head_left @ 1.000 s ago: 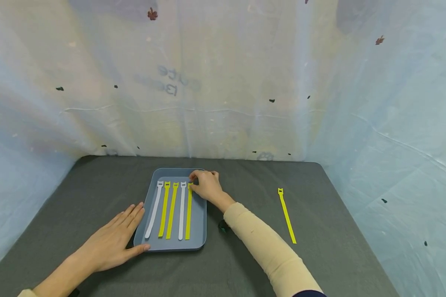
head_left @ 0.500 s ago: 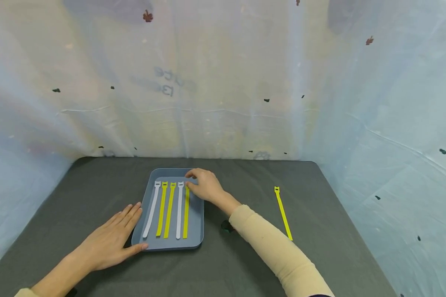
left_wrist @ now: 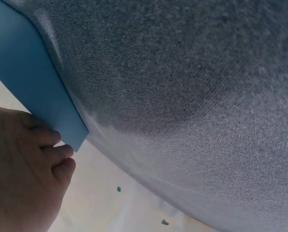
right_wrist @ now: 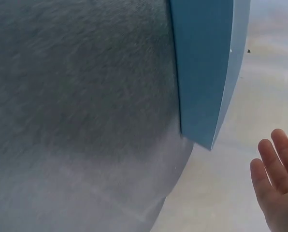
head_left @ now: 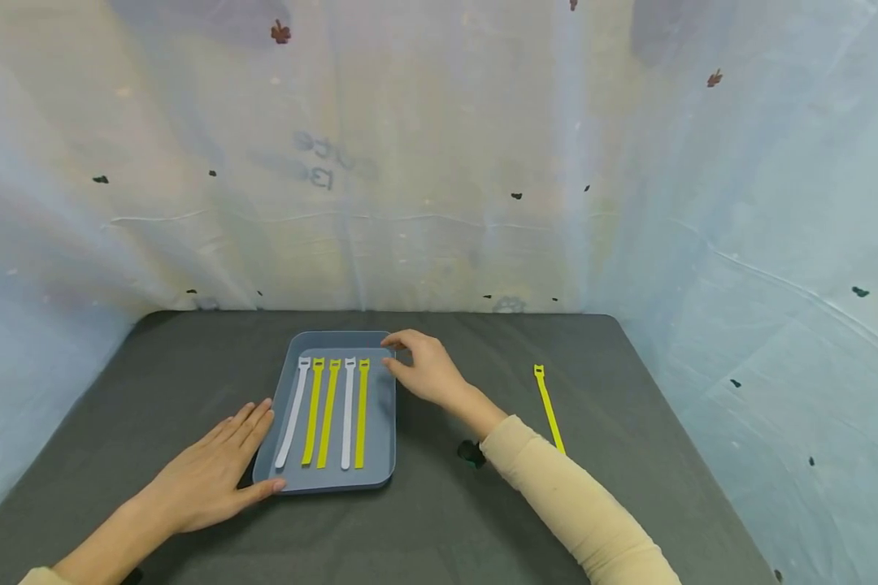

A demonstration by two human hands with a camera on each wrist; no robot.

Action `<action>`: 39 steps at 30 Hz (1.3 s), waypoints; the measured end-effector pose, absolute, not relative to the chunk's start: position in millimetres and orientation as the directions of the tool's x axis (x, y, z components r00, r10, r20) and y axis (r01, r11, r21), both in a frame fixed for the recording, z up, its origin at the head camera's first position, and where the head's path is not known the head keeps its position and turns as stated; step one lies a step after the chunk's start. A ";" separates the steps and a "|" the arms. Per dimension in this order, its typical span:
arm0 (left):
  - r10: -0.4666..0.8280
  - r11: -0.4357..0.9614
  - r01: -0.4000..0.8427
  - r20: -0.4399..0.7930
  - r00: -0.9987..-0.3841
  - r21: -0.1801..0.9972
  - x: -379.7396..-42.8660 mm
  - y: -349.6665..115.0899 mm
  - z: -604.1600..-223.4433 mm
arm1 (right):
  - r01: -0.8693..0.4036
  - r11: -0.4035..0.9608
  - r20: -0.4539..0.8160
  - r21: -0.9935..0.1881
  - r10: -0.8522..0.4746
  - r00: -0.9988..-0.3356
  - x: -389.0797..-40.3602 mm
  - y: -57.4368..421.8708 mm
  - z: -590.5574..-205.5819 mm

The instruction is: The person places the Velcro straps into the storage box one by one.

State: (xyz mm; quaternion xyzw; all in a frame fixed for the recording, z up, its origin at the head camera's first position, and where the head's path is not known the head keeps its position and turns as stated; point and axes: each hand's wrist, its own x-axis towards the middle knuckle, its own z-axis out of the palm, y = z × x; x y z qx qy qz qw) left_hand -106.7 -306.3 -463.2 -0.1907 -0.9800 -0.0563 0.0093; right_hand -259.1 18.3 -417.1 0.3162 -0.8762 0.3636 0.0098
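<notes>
Several cable ties lie side by side on the blue-grey tray [head_left: 380, 422], heads toward the far edge. From the left they run white tie [head_left: 293, 414], yellow tie, yellow tie, white tie [head_left: 347, 414] and the rightmost yellow tie [head_left: 362, 414]. My left hand [head_left: 212, 471] rests with straight fingers against the tray's left side, thumb at the near left corner. My right hand [head_left: 432, 370] hovers at the far right corner, fingers apart and holding nothing. In the right wrist view the fingers [right_wrist: 274, 164] are spread beside the tray wall.
Another yellow tie [head_left: 549, 410] lies on the dark grey table [head_left: 468, 520] to the right, its near end hidden behind the right sleeve [head_left: 578, 504]. Pale sheeting [head_left: 439, 162] hangs behind the table and on both sides.
My right hand has let go of the rightmost yellow tie and drawn away to the right, uncovering its head. The left hand stays at the tray; the view has shifted slightly.
</notes>
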 end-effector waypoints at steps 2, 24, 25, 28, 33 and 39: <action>0.373 0.921 0.375 0.041 -0.927 0.102 -106.9 -306.4 -463.3 | -0.556 0.535 0.255 -0.637 -0.534 -0.806 -258.1 25.9 -417.1; 0.371 0.920 0.373 0.033 -0.928 0.118 -106.9 -306.1 -463.6 | -0.426 0.596 0.276 -0.681 -0.330 -0.903 -260.8 121.6 -420.9; 0.373 0.920 0.375 0.036 -0.927 0.115 -106.9 -306.2 -463.7 | -0.416 0.599 0.274 -0.684 -0.318 -0.908 -261.2 125.7 -421.3; 0.375 0.920 0.376 0.039 -0.926 0.110 -106.9 -306.4 -464.1 | -0.390 0.607 0.264 -0.692 -0.290 -0.920 -262.5 138.4 -423.8; 0.370 0.922 0.372 0.036 -0.928 0.109 -106.9 -306.0 -463.9 | -0.349 0.629 0.246 -0.695 -0.249 -0.937 -263.3 161.0 -430.6; 0.369 0.921 0.370 0.030 -0.929 0.123 -106.9 -306.4 -462.0 | -0.289 0.668 0.217 -0.686 -0.192 -0.957 -266.9 187.3 -439.5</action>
